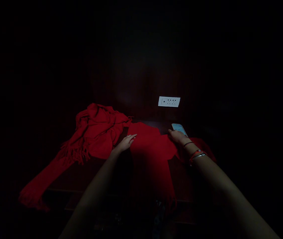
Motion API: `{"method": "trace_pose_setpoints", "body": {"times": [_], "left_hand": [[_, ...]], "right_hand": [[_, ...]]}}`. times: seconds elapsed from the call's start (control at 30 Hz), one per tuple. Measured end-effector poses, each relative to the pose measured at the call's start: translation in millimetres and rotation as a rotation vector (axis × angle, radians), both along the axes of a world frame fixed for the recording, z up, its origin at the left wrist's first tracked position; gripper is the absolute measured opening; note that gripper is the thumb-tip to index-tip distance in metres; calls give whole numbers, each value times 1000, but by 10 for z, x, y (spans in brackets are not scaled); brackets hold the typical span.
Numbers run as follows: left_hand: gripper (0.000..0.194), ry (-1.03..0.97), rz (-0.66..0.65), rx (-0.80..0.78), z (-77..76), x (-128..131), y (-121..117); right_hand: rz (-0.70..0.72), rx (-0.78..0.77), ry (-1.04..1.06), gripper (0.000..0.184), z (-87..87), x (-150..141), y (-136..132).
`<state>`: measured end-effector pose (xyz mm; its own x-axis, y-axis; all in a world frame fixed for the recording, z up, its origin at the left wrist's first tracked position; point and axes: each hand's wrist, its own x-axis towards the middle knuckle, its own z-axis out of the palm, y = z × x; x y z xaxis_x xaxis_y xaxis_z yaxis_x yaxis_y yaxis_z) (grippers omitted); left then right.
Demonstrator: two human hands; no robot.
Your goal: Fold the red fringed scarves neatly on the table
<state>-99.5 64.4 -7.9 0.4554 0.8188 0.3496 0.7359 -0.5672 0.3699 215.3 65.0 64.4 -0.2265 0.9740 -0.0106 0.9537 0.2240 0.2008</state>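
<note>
A red scarf (151,146) lies spread on the dark table in front of me, its near end hanging towards me over the edge. My left hand (127,142) rests at the scarf's left side, fingers stretched out across its border. At the far right corner of the cloth, my right hand (178,136) has its fingers bent together on the fabric. Just behind that hand lies a phone (178,128) with a lit screen, partly covered by the hand. Bracelets circle my right wrist.
To the left, a crumpled red fringed scarf (98,129) is heaped, one end trailing over the table edge. More red cloth (201,146) lies under my right forearm. A white socket panel (169,101) is on the back wall. Surroundings are very dark.
</note>
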Motion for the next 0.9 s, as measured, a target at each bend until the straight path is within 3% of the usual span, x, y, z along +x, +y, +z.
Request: {"method": "trace_pose_setpoints", "body": {"times": [0.17,0.3,0.43,0.53,0.6,0.73,0.8,0.9], "left_hand": [[40,117,-26,81,149,173,-199],[58,291,-140,-96,176,305,-369],[67,381,-141,-215,170,323,-402],[68,378,-134,-254,208,321,-396],[68,377,-137,-274,230,325,-392],[71,373,-161,-276,237,330,-383],[72,372,-169,-276,238,332,-384],[71,384,-161,-274,252,340,-400]], "right_hand": [[-23,82,43,28,-192,-76,-96],[3,48,137,27,-104,17,-24],[112,-193,337,31,79,339,39],[52,-507,465,42,224,613,-10],[16,-580,556,45,332,750,-66],[46,-273,634,42,585,916,-87],[54,-98,462,38,696,972,-41],[25,18,165,31,742,998,11]]}}
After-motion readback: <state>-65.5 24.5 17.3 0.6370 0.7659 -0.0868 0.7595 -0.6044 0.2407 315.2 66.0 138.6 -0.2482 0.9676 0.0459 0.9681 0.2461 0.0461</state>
